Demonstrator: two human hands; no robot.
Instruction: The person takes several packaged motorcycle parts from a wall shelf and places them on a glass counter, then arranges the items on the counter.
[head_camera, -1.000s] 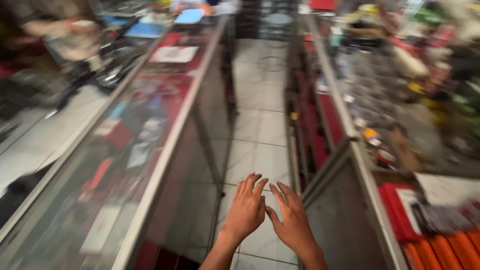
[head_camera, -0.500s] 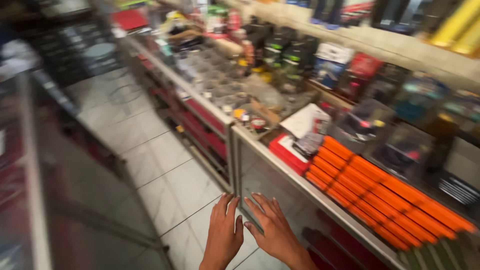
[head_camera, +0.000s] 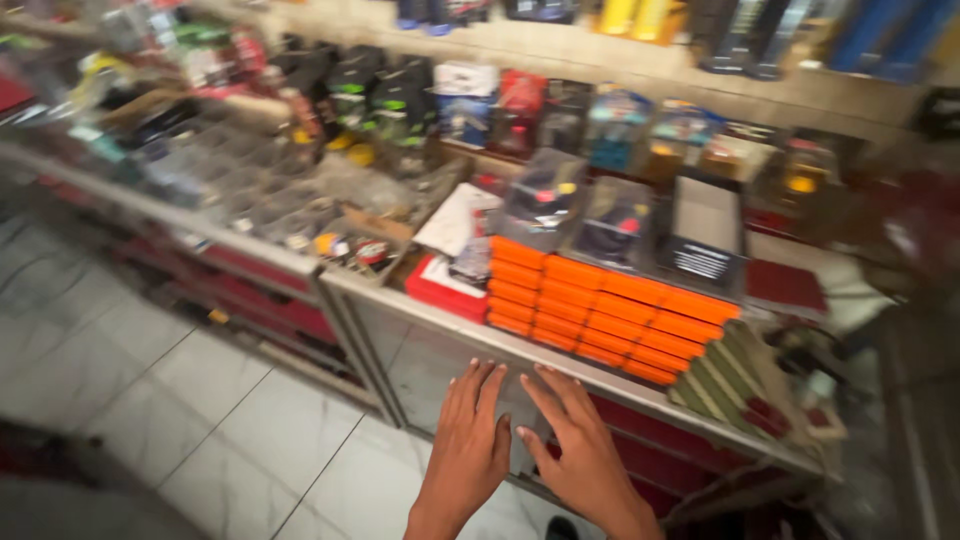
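I hold the left hand (head_camera: 468, 452) and right hand (head_camera: 580, 450) side by side, fingers spread and gripping nothing, just short of the metal front edge of the glass display counter (head_camera: 560, 362). Open tiled floor (head_camera: 200, 420) lies to the left (the right is crowded). Stacked orange boxes (head_camera: 610, 310) sit on the countertop directly beyond the fingertips.

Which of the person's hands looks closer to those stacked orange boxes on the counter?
Probably the right hand: its fingers reach up toward the counter edge just under the orange boxes. The left hand sits further left.
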